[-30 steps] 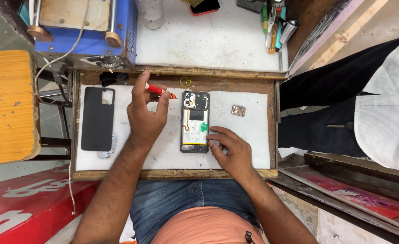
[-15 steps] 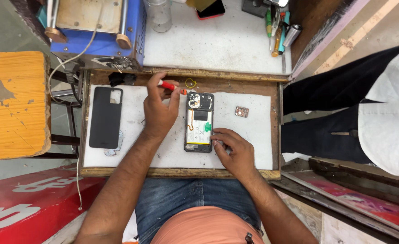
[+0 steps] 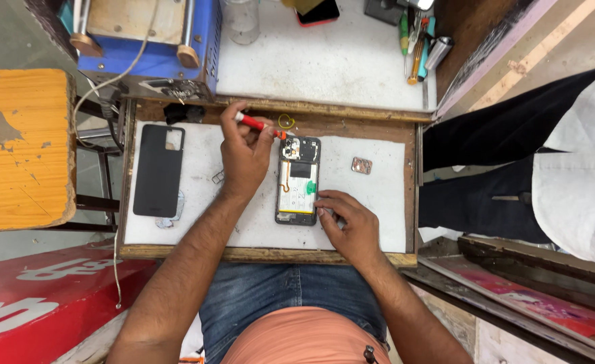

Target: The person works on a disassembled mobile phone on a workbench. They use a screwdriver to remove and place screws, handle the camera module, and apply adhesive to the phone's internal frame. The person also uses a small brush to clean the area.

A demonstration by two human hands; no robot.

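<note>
Head view: opened black smartphone [image 3: 298, 180] with its back removed lies flat on the white mat [image 3: 378, 216] of the wooden tray-like table [image 3: 264, 254], long axis running away from the person, camera end farthest. Left hand [image 3: 245, 155], closed around a red-handled screwdriver [image 3: 260, 125], sits just left of the phone, tip at the upper left corner. Right hand [image 3: 348, 226], fingers curled, presses the lower right edge. Detached black back cover [image 3: 158, 170] lies well left; small metal part [image 3: 361, 165] to the right.
</note>
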